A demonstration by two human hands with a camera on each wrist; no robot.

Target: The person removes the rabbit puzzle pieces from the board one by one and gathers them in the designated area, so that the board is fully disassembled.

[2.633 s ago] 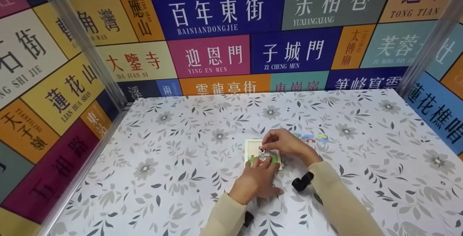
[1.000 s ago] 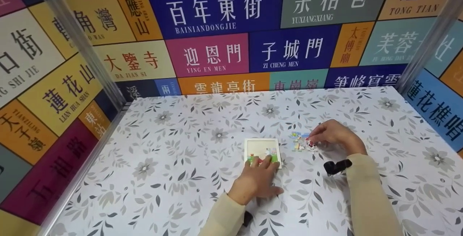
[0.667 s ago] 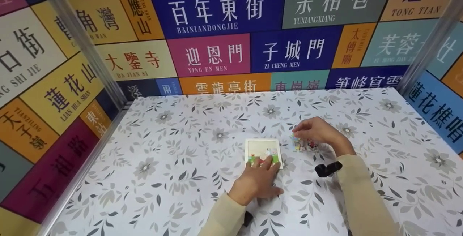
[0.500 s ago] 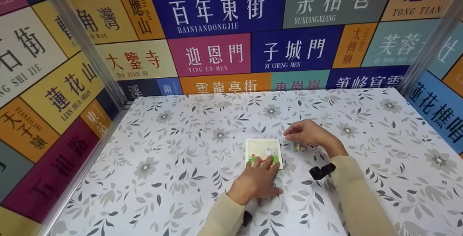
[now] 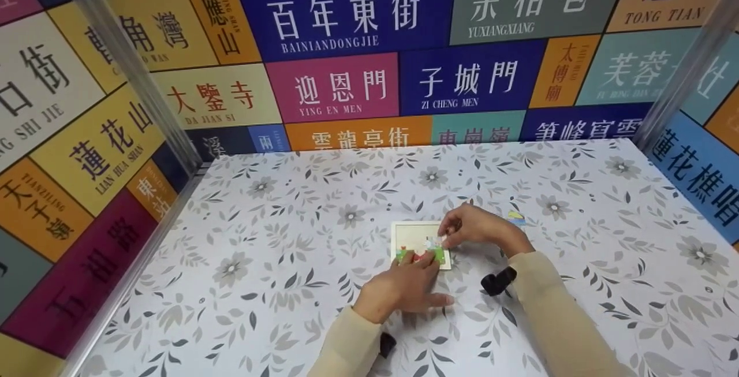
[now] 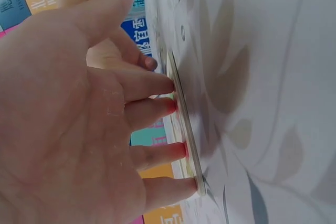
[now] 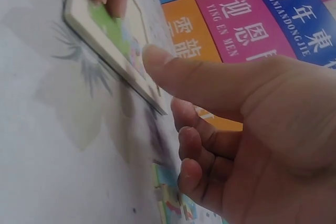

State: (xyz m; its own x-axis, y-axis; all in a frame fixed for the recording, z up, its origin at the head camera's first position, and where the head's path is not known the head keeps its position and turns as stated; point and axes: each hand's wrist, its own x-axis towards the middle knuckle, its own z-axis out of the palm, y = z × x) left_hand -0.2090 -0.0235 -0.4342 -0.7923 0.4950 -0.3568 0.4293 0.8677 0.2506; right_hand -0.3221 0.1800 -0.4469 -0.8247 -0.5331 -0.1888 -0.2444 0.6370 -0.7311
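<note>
A small pale puzzle board (image 5: 394, 239) lies on the floral cloth, its lower part filled with picture pieces (image 5: 440, 254) in green, white and pink. The left hand (image 5: 407, 286) reaches over its lower edge, and in the left wrist view its straight fingertips (image 6: 157, 111) press on the board. At the upper right of the board is the right hand (image 5: 479, 228), thumb and forefinger near the set pieces. In the right wrist view its thumb (image 7: 168, 69) lies over the pieces and the forefinger is hidden; I see no loose piece in its grip.
Loose puzzle pieces (image 5: 515, 217) lie behind the right hand, mostly hidden by it in the head view; in the right wrist view more loose pieces (image 7: 170, 198) show below the fingers. A wall of coloured street-name signs (image 5: 346, 25) stands behind the table.
The right hand was at the board, went to the loose pieces on the right, and has come back left to the board's upper right. The left hand has shifted slightly, still on the board.
</note>
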